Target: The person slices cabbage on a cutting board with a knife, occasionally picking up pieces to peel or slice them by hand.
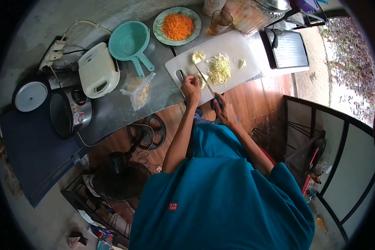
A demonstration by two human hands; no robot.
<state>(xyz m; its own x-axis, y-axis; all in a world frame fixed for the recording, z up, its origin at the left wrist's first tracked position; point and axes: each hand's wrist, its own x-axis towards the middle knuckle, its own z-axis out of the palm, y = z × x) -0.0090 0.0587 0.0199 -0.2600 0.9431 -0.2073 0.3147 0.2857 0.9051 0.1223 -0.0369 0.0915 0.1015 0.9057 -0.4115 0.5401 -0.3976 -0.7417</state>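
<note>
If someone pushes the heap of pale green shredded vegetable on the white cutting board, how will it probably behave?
The heap of pale green shredded vegetable would probably spread apart, since it looks loosely piled. Cut so thin, it should be fairly floppy, and likely sheds bits when lifted.

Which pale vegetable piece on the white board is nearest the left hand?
The piece right by the left hand, beside the knife. The other chunk lies by the blade's tip; the shredded heap and small bit are across the blade.

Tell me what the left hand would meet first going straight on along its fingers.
The left hand would likely meet the pale vegetable piece right at its fingertips; exact contact is unclear.
</note>
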